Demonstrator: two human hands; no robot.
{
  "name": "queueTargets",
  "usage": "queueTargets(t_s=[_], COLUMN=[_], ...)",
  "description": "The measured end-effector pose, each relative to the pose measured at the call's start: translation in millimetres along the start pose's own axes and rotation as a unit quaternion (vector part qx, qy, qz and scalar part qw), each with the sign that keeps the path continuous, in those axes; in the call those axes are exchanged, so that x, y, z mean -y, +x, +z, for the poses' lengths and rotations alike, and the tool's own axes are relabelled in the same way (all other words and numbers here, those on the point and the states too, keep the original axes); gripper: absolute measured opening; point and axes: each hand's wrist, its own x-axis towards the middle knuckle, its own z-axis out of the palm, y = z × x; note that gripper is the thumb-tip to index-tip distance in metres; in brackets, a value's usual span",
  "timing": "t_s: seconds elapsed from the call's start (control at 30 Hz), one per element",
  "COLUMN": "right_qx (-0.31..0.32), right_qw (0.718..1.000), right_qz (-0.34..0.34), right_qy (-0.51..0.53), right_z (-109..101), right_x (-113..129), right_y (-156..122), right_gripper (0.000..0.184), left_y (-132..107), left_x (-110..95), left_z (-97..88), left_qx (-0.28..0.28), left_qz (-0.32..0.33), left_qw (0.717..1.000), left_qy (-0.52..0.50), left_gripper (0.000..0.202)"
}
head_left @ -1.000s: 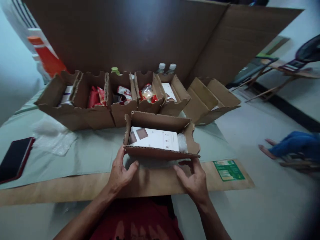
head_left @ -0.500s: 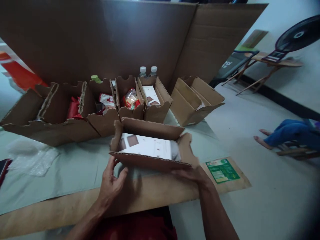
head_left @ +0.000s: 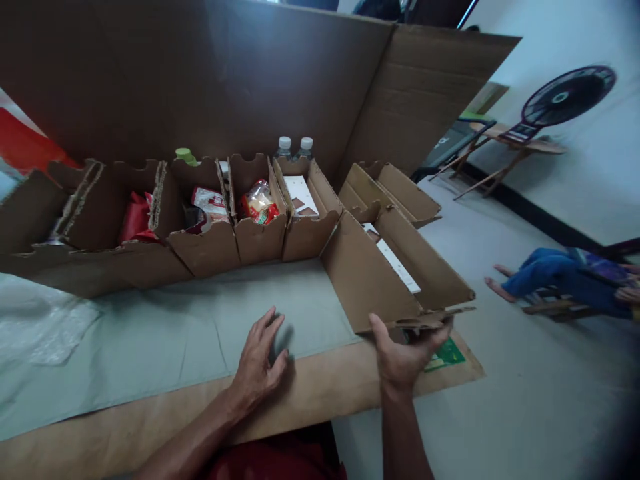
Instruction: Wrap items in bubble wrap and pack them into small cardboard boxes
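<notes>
My right hand (head_left: 406, 352) grips the near end of an open-topped cardboard box (head_left: 375, 273), thumb against its side and fingers partly hidden around the end. Inside that box lies a white carton (head_left: 395, 263) with a brown square print. The box points away from me, its far end close to the row of other boxes. My left hand (head_left: 260, 363) hovers over or rests on the front of the table, empty, fingers apart; whether it touches the cloth I cannot tell.
Similar boxes (head_left: 205, 250) stand in a row, holding a red packet (head_left: 137, 217), snack packs (head_left: 260, 200) and a white carton (head_left: 301, 197). Behind are two bottles (head_left: 285, 147) and a tall cardboard panel (head_left: 200, 80). Bubble wrap (head_left: 45, 320) lies left. A seated person (head_left: 550, 270) and a fan (head_left: 567, 97) are right.
The box with the white carton has moved right and turned lengthwise away from me. My left hand has come away from beside it; my right hand now grips its near end.
</notes>
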Motion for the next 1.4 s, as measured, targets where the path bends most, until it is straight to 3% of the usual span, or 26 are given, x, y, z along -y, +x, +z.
queueTargets(t_s=[0.13, 0.23, 0.53, 0.67, 0.83, 1.13, 1.3, 1.4], right_qx=[-0.050, -0.052, 0.044, 0.068, 0.141, 0.168, 0.209, 0.185], right_qw=[0.999, 0.998, 0.999, 0.995, 0.985, 0.979, 0.971, 0.973], right_qz=[-0.012, -0.015, -0.010, -0.053, -0.092, -0.103, -0.115, -0.123], right_qy=[-0.014, -0.011, -0.029, -0.055, -0.042, -0.041, -0.035, -0.057], right_z=[18.2, 26.1, 101.4, 95.6, 91.7, 119.2, 100.7, 86.3], right_x=[0.1, -0.9, -3.6, -0.4, 7.2, 2.6, -4.5, 19.3], right_y=[-3.8, 0.1, 73.7, 56.2, 25.8, 50.5, 57.9, 65.2], right_gripper=[0.120, 0.118, 0.120, 0.103, 0.079, 0.079, 0.078, 0.064], left_y=[-0.3, -0.6, 0.5, 0.9, 1.5, 3.5, 3.2, 3.4], left_x=[-2.4, -2.7, -1.6, -2.9, -4.1, -5.6, -6.2, -6.4], left_z=[-0.2, 0.9, 1.7, 0.0, -0.3, -0.5, -1.3, -2.0], left_qx=[0.000, 0.002, -0.002, 0.010, 0.013, 0.014, 0.018, 0.010], left_qz=[0.022, 0.038, 0.041, 0.040, 0.062, 0.066, 0.057, 0.044], left_qw=[0.999, 0.999, 0.998, 0.998, 0.996, 0.997, 0.998, 0.999], left_qy=[0.023, 0.030, 0.042, 0.052, 0.066, 0.046, 0.035, 0.021], left_gripper=[0.056, 0.050, 0.040, 0.039, 0.038, 0.040, 0.041, 0.039])
